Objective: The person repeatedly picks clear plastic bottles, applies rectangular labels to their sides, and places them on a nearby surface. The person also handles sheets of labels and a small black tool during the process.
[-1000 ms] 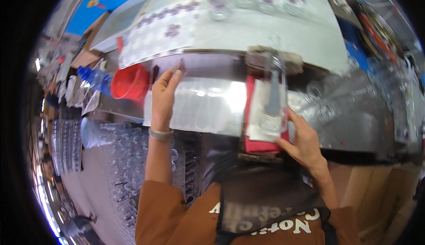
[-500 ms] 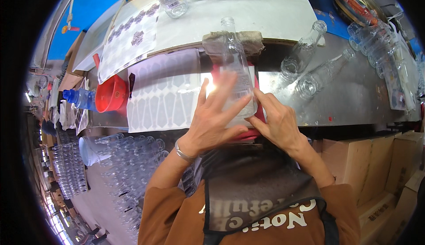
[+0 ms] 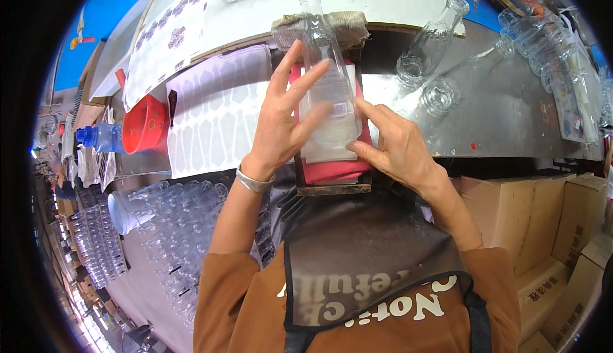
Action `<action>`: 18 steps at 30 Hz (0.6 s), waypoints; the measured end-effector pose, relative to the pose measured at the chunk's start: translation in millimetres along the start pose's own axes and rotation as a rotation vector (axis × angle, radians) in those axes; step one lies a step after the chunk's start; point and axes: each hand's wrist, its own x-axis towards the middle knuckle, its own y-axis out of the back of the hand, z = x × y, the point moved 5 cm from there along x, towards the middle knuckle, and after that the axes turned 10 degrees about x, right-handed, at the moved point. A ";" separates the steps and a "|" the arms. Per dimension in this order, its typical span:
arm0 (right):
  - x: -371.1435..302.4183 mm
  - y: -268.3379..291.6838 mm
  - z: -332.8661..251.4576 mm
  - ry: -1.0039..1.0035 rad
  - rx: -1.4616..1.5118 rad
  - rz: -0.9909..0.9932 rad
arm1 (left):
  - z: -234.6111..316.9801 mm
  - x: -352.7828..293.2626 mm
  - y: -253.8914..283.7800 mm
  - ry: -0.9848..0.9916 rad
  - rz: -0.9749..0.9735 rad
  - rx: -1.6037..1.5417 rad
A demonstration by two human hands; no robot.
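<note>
A clear glass bottle (image 3: 332, 82) lies on its back on a padded stand with a red cloth (image 3: 329, 173) and a white sheet, its neck on a folded grey rag (image 3: 348, 27). Small print and a barcode patch show on its body. My right hand (image 3: 402, 152) grips the bottle's lower right side between thumb and forefinger. My left hand (image 3: 278, 113) is open at the bottle's left side, fingers spread over the glass; some fingers are blurred, and whether they touch it I cannot tell.
Left of the stand lies a white sticker sheet (image 3: 220, 110), beyond it a red plastic scoop (image 3: 145, 123). Two glass bottles, one of them (image 3: 421, 53) nearer the white board, are at right. Many bottles (image 3: 185, 225) stand low at left; cardboard boxes (image 3: 517, 219) are at lower right.
My left hand has moved farther up the bottle and to the left, off its lower part. My right hand stays at the bottle's lower right side. The whole view has shifted.
</note>
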 end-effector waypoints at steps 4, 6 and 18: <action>0.9 4.7 6.1 -0.027 0.080 -0.058 | 0.2 -2.0 -2.9 0.020 0.007 -0.007; 1.0 10.1 17.9 -0.171 0.292 -0.033 | 1.2 -1.8 -2.4 0.025 0.007 -0.002; -10.6 7.5 78.3 -0.523 1.199 0.340 | 2.4 1.6 -1.1 0.035 0.004 0.014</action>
